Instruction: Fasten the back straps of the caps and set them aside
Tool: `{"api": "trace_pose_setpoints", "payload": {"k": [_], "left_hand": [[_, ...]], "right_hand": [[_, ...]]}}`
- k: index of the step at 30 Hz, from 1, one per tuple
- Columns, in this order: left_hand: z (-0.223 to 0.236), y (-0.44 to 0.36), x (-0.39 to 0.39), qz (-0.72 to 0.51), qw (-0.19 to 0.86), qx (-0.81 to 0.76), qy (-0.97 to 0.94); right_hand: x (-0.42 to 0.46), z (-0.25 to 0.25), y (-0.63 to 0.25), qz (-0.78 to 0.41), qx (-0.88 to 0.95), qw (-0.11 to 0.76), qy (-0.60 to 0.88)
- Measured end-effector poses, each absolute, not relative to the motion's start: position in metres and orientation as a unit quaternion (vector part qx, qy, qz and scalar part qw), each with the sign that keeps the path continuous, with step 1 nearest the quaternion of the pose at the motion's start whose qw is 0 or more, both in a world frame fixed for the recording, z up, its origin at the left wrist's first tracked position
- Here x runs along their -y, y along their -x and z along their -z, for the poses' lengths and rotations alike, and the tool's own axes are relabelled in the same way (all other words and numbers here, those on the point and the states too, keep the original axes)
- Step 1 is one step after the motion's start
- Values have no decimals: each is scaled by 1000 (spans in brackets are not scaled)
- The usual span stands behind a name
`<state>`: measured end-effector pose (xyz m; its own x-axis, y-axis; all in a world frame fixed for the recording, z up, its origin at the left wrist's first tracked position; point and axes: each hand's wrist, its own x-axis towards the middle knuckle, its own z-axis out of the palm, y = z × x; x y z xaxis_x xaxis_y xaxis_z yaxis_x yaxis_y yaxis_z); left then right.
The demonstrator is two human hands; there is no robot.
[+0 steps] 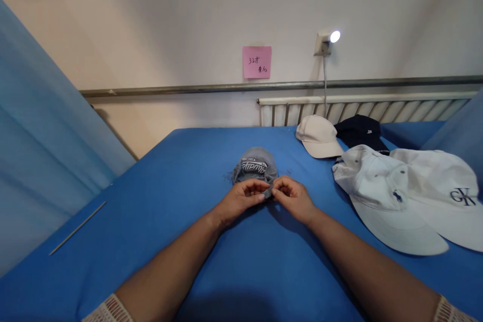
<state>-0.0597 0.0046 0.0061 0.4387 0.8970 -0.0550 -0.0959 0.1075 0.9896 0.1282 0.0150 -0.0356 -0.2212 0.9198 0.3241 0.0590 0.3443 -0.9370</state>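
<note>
A grey cap [260,157] with white lettering on a dark patch lies on the blue-covered table [158,181], in front of me. My left hand [245,196] pinches a small grey strip at the cap's near edge between thumb and fingers. From the other side, my right hand [292,196] has its thumb and fingertips closed on the same strip. The two hands nearly meet there. How the strip joins the cap is hidden by my fingers. Loose frayed threads show on both sides of the cap.
To the right lie a cream cap [317,133], a dark navy cap [358,128], a pale cap with a small logo [377,186] and a white cap with letters [441,176]. A thin stick [77,229] rests at left. Behind are a rail, radiator and lit plug.
</note>
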Motion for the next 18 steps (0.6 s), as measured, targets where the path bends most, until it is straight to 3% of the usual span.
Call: {"api": "trace_pose_setpoints", "payload": {"k": [14, 18], "left_hand": [[-9, 57, -2, -372, 616, -367, -590], [-10, 55, -1, -356, 492, -370, -704]], "right_hand": [[-11, 30, -130, -449, 642, 512, 352], [-10, 30, -130, -459, 636, 509, 356]]}}
